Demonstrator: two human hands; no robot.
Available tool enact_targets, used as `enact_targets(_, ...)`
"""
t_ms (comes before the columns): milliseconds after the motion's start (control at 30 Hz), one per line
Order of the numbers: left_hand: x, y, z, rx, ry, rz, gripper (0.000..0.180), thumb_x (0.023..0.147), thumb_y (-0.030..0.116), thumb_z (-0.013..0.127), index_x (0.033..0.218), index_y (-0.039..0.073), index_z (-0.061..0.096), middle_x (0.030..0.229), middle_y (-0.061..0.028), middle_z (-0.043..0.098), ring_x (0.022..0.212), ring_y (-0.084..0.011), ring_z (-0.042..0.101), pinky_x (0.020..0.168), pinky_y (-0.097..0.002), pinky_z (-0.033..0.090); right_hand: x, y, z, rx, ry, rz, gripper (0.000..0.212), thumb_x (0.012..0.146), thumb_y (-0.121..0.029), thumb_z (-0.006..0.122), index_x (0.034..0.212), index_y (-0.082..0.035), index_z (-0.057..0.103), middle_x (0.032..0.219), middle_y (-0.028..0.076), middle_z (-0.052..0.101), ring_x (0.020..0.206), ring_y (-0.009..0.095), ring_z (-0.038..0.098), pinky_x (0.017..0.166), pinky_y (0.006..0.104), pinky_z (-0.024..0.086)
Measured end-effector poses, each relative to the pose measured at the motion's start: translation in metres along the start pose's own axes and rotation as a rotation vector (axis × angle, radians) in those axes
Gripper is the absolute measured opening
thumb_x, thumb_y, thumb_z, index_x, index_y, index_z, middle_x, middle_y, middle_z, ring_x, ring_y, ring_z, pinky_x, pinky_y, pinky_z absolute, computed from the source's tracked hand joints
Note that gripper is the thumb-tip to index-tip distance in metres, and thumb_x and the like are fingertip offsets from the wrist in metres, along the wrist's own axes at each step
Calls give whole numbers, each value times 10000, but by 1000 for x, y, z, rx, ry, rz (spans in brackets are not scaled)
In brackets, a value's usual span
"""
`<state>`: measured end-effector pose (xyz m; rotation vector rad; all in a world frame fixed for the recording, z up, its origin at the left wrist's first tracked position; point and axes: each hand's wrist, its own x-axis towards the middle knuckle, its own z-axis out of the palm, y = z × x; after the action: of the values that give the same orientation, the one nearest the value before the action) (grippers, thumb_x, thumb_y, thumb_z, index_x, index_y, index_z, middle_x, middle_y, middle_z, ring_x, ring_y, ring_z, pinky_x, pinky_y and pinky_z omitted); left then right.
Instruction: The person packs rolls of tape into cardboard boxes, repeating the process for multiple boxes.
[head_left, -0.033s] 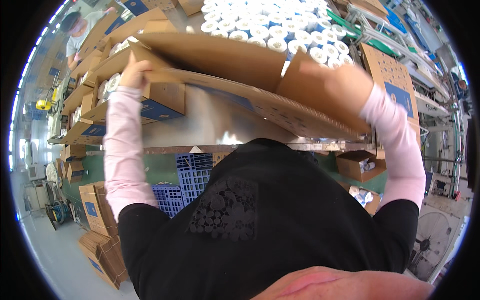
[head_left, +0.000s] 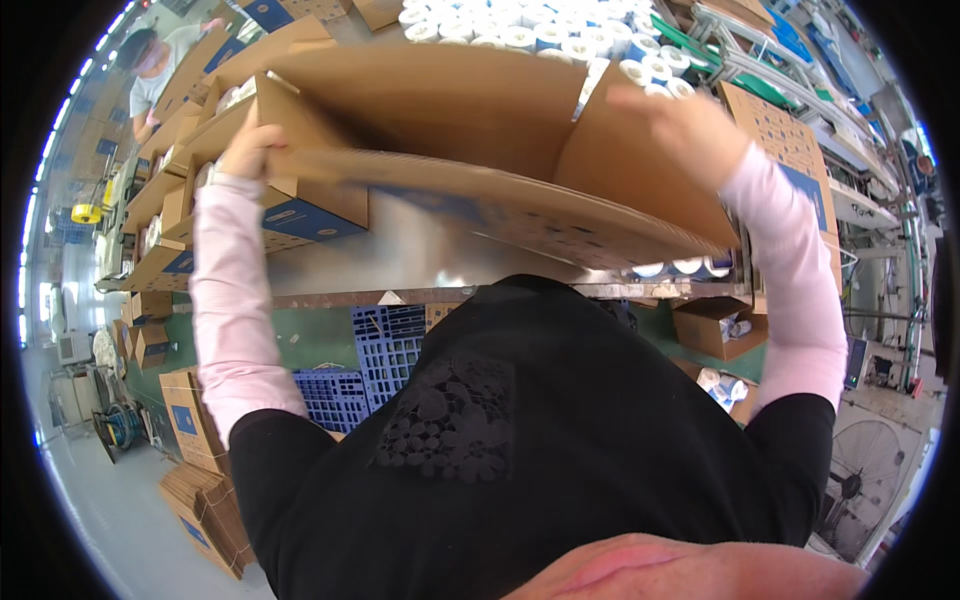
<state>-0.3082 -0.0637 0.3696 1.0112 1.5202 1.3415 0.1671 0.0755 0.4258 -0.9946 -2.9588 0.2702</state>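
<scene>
A brown cardboard box (head_left: 450,105), printed blue on its near outer side, is held tilted above the worktable, its walls spread apart. My left hand (head_left: 252,150) is closed on the box's left end, thumb up along the edge. At the right end panel (head_left: 640,160) my right hand (head_left: 690,135) lies against the cardboard, forefinger stretched toward the panel's top edge. Motion blurs its fingers, and whether they grip the cardboard is unclear. White rolls (head_left: 530,38) with blue wrapping stand packed together beyond the box. A few more rolls (head_left: 690,267) show under the box's right near corner.
Filled open cartons (head_left: 320,205) line the left side of the table. A person (head_left: 150,75) works at the far left. Blue plastic pallets (head_left: 385,350) and a small open carton (head_left: 715,330) are below the table edge. Conveyor frames (head_left: 745,50) stand at the right.
The box has opened wider between its long sides. My left hand has moved slightly left, and my right hand a little up and to the right. Rolls now show under the box's right corner.
</scene>
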Motion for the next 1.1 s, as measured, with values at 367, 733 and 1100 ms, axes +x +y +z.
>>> enact_targets(367, -60, 62, 84, 1125, -823, -118, 971, 814, 620, 575, 1443, -33, 229, 1468, -258, 289, 1400, -304, 237, 1124, -359, 224, 85, -34, 124, -164, -312, 333, 255, 853, -107, 493, 976, -59, 711, 1039, 149, 681, 978, 312, 654, 800, 392, 535)
enact_targets(733, -9, -69, 74, 1110, 402, 734, 562, 877, 407, 581, 1276, 26, 473, 1277, -183, 506, 1214, -323, 454, 1027, -405, 358, 77, 6, 64, -279, 552, -120, 456, 856, -348, 582, 1197, -50, 527, 1185, 160, 574, 1114, 360, 508, 936, 473, 371)
enact_targets(1100, -51, -95, 139, -481, -89, -280, 698, 967, 522, 369, 1434, 8, 306, 1455, -160, 370, 1350, -251, 324, 1086, -329, 245, -74, 233, 183, 406, 421, 395, 559, 952, -443, 408, 1339, -44, 467, 1344, 179, 490, 1253, 310, 445, 1060, 340, 314)
